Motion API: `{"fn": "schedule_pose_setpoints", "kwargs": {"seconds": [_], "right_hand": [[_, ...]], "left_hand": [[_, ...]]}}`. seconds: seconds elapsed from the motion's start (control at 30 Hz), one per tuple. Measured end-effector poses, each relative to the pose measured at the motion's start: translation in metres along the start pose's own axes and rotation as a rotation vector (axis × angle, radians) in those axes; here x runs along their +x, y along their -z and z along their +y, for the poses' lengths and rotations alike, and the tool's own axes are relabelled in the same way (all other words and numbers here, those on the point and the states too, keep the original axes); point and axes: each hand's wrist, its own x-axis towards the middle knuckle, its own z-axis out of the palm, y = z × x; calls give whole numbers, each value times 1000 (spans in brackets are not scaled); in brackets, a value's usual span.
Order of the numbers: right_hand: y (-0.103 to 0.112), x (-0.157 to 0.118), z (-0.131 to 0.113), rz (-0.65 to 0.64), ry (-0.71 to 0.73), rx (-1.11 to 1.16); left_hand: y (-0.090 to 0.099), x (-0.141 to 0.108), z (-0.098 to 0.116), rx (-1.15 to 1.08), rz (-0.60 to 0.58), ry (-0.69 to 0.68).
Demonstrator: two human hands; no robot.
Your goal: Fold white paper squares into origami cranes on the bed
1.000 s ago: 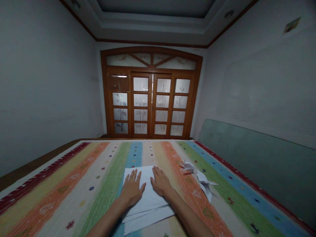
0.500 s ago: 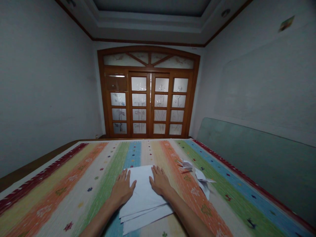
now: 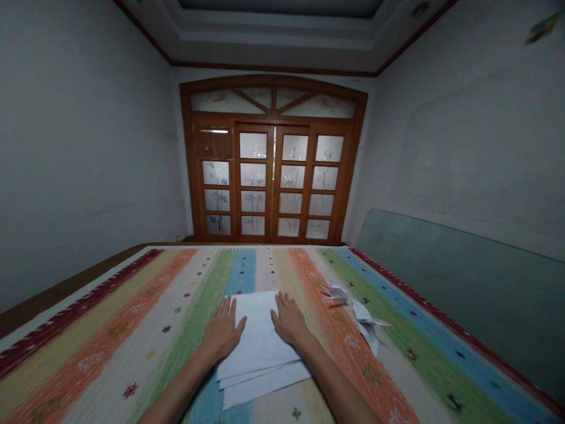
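Note:
A small stack of white paper sheets (image 3: 260, 341) lies on the striped cloth in front of me, its near edges fanned out unevenly. My left hand (image 3: 223, 331) rests flat on the left side of the stack, fingers stretched away from me and thumb apart. On the right side, my right hand (image 3: 290, 321) lies flat too, its fingers pointing toward the far edge and its thumb on the top sheet. Neither hand grips anything. The two forearms come in from the bottom of the view.
A colourful striped cloth (image 3: 168, 359) covers the broad surface. Right of the stack lie folded paper pieces, one crumpled (image 3: 336, 294) and one with a pointed tip (image 3: 367, 323). A pale green panel (image 3: 441, 277) runs along the right. Wooden glass-paned doors (image 3: 273, 176) stand at the far end.
The view has shifted slightly, so everything sits a little further right and higher. Both hands stay flat on the paper stack, with no clear movement against it.

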Motion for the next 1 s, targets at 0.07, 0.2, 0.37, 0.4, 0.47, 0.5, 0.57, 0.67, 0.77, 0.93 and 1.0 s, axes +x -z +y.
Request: {"fn": "schedule_pose_setpoints", "kwargs": {"seconds": [0.07, 0.2, 0.37, 0.4, 0.47, 0.5, 0.57, 0.67, 0.77, 0.93, 1.0], "right_hand": [[0, -1, -1, 15, 1, -7], [5, -3, -4, 72, 28, -22], [13, -7, -8, 121, 114, -29], [13, -7, -9, 119, 124, -27], [13, -7, -8, 120, 132, -21], [13, -8, -8, 124, 133, -18], [12, -8, -8, 133, 133, -12], [11, -8, -7, 140, 134, 0], [11, -7, -5, 141, 136, 17], [12, -5, -2, 135, 141, 67], [15, -3, 1, 130, 146, 98]], "left_hand": [[0, 0, 0, 8, 6, 1], [2, -1, 1, 25, 36, -8], [4, -5, 5, 46, 88, -35], [4, -5, 6, 50, 93, -36], [4, -6, 7, 59, 97, -29], [3, -6, 7, 64, 95, -22], [2, -6, 6, 73, 87, -12], [1, -5, 4, 83, 67, -13], [1, -4, 3, 84, 54, -13], [0, -5, 4, 76, 38, -1], [0, -5, 4, 76, 28, 2]]}}
